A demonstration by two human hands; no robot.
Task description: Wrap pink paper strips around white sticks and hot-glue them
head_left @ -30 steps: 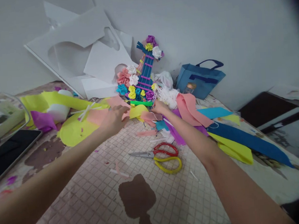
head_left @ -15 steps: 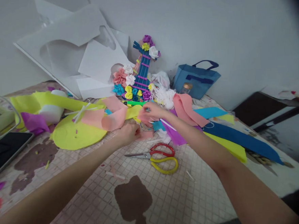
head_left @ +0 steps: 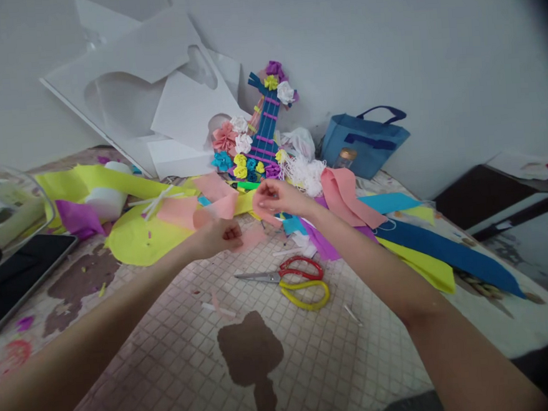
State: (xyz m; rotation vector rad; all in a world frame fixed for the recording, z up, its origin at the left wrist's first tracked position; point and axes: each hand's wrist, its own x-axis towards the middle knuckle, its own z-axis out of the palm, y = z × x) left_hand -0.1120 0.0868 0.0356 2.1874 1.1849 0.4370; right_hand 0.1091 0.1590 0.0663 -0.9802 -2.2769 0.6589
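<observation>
My left hand (head_left: 220,236) is closed, its fingertips pinched at the edge of a small pink crepe paper piece (head_left: 252,237) just above the tabletop. Slightly higher and to the right, my right hand (head_left: 282,200) pinches a curled pink crepe paper strip (head_left: 266,215) that bends down below its fingers. Scissors (head_left: 279,279) with one red and one yellow handle lie a little in front of both hands, blades pointing left. Beyond my left hand sits a larger loose pink paper sheet (head_left: 215,209), partly over a round yellow paper (head_left: 136,243).
A flower-decorated paper guitar (head_left: 265,128) leans at the wall beside white cut boards (head_left: 118,60). At the right are a blue bag (head_left: 366,143), a glass jar (head_left: 346,157) and a dark blue paper strip (head_left: 451,259). A phone (head_left: 21,279) lies left.
My left hand has drawn left, away from the right hand, and the small pink piece has moved with it. The strip in my right hand shows more clearly. The view has shifted slightly.
</observation>
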